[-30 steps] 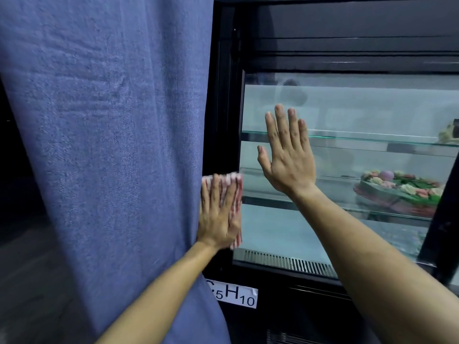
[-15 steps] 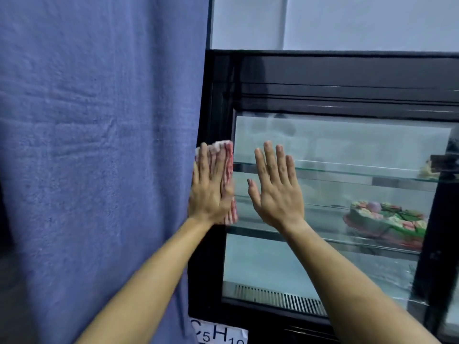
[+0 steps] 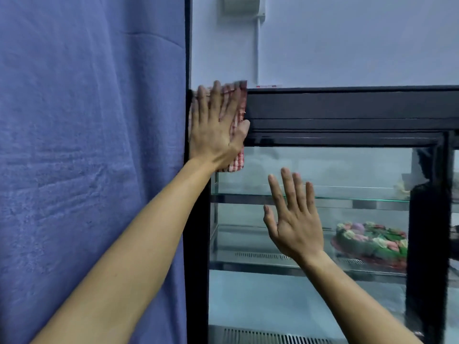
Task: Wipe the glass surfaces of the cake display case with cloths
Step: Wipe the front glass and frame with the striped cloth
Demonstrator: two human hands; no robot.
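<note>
So the left hand (image 3: 216, 125) has its fingers laid out flat and a bit spread, pressing a red-and-white checked cloth (image 3: 238, 135) against the top left corner of the cake display case (image 3: 347, 115), mostly on the black frame with just the lower edge of the cloth hanging over the glass front (image 3: 335, 170). The right hand (image 3: 294, 219) is open too, fingers straight and spread, palm toward the glass lower down, nothing in it; can't tell if it's actually touching the pane or hovering just off it. Stuff that could go wrong imo: the cloth is only pinned by flat pressure, not gripped, so if the palm lifts at all it probably slides down or drops. Also the bare right palm would likely leave fresh smears on the glass if it leans there. And right now the cloth is more on frame than glass, so the top strip of the pane could easily get skipped. The blue curtain (image 3: 92, 170) is right beside the left hand and might snag, and there's a decorated cake (image 3: 372, 242) inside on a shelf
</note>
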